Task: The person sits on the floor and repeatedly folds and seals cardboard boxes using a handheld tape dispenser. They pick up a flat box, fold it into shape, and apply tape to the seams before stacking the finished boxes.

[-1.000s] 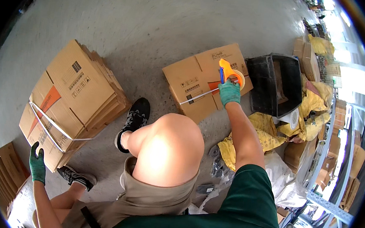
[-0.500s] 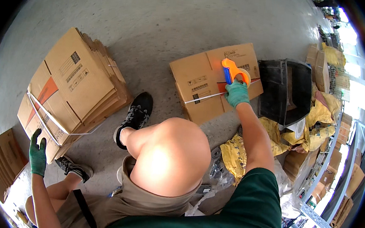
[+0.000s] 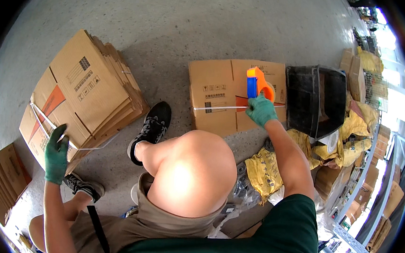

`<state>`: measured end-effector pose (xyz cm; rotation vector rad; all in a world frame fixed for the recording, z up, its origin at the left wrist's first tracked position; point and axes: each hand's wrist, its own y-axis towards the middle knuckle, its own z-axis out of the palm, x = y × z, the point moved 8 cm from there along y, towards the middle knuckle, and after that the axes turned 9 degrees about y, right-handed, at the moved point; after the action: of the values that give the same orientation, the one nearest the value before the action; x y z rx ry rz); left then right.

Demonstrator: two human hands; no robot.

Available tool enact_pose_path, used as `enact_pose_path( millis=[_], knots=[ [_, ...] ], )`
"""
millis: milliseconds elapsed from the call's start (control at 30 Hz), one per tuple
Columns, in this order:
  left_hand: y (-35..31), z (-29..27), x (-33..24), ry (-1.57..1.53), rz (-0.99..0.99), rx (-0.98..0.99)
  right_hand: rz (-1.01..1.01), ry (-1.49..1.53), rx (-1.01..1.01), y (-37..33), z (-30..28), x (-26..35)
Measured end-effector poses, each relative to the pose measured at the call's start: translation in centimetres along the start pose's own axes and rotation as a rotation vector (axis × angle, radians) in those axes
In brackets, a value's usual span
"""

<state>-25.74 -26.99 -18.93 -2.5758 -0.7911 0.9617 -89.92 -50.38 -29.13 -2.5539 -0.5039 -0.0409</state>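
My right hand [image 3: 262,111], in a green glove, is closed on an orange and blue tape dispenser [image 3: 253,85], above a strapped bundle of flat cardboard boxes [image 3: 212,80]. A white strap [image 3: 220,107] runs across that bundle. On the left lies a thicker stack of flattened cardboard boxes [image 3: 88,85], with a loose white strap [image 3: 41,115] around its near part. My left hand [image 3: 56,156], also gloved in green, is over the near edge of this stack, fingers stretched out and apart. Its fingertips overlap the loose strap; whether they touch it I cannot tell.
A black plastic bin [image 3: 303,100] stands against the right bundle. Beyond it lie yellow sacks [image 3: 352,132] and a metal rack [image 3: 356,245]. Another yellow sack [image 3: 262,173] is by my right arm. More flat cardboard [image 3: 8,183] leans at the far left. My shoe [image 3: 153,125] is between the bundles.
The right bundle has turned so that its strap lies nearly level. My left hand has moved right and inward over the stack's strap. My right hand still grips the tape dispenser.
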Motion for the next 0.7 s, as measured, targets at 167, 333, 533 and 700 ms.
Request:
enact_pose_path(
  millis=[167, 333, 533, 700],
  knots=[
    [2.4, 8.6, -17.8, -0.103, 0.385, 0.258, 0.066, 0.132, -0.227, 2.1, -6.0, 6.6],
    [2.3, 22.6, -29.1, 0.341, 0.71, 0.674, 0.123, 0.389, -0.6, -1.4, -8.6, 6.7],
    [3.7, 36.1, -30.9, 0.499, 0.931, 0.505, 0.542, 1.215, -0.865, -14.0, 0.9, 9.8],
    [3.1, 40.0, -32.9, 0.683, 1.165, 0.402, 0.9, 1.559, -0.715, -22.6, 12.5, 15.8]
  ],
)
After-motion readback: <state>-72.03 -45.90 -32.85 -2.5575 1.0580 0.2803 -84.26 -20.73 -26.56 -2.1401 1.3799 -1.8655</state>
